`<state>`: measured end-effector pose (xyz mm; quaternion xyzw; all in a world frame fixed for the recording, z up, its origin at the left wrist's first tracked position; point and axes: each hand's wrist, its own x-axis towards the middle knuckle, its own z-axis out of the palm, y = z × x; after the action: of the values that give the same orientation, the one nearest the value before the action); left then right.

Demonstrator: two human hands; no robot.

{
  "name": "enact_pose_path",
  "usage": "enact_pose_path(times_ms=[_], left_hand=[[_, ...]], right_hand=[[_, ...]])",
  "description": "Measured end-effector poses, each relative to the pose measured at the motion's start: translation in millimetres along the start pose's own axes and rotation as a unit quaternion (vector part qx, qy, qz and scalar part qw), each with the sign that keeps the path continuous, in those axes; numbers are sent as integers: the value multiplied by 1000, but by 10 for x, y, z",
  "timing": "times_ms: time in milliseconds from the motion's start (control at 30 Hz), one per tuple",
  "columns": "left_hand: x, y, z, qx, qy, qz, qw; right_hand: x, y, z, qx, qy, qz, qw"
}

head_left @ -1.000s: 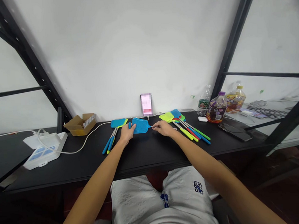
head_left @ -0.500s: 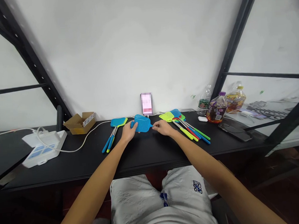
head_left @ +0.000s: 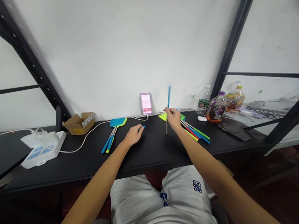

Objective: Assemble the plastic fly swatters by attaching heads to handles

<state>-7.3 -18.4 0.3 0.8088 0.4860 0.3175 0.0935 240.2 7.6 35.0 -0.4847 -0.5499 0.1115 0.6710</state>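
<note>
My right hand [head_left: 173, 117] pinches a blue fly swatter [head_left: 169, 96] around its middle, upright above the table. Its blue part points up as a thin strip, seemingly the head edge-on, and a thin metal rod shows below my fingers. My left hand [head_left: 133, 135] is closed just above the table around a blue piece [head_left: 144, 126]; only its tip shows, so I cannot tell its kind. Left of it lie blue and lime fly swatters [head_left: 118, 122] with their handles towards me. Behind my right hand is a fanned pile of fly swatters [head_left: 197, 133] with lime, red, blue and green handles.
A phone [head_left: 146, 103] leans on the wall with a white cable. An open cardboard box [head_left: 80, 125] and a white power strip [head_left: 44, 147] are on the left. Bottles [head_left: 216, 107], a white case [head_left: 202, 119] and a dark phone [head_left: 234, 132] are on the right.
My hands have moved apart. The right hand has gone right and up with the blue swatter, turning it from flat to upright. The left hand has let go of its head and dropped slightly.
</note>
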Motion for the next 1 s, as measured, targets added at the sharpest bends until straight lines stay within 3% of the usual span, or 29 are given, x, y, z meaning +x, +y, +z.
enact_pose_path(times_ms=[100, 233, 333, 500, 1000], left_hand=[[-3, -3, 5, -14, -2, 16, 1000], [-8, 11, -1, -43, 2, 26, 999], [-12, 35, -11, -55, -1, 19, 998], [-23, 67, -20, -83, -7, 20, 996], [-47, 155, -49, -132, -9, 36, 991]], right_hand=[[7, -1, 14, 79, 1, 54, 995], [1, 3, 56, 209, -26, 143, 967], [-31, -5, 95, 244, -58, 171, 953], [-87, -4, 149, 242, -88, 175, 950], [-87, 73, 173, 265, -94, 159, 946]])
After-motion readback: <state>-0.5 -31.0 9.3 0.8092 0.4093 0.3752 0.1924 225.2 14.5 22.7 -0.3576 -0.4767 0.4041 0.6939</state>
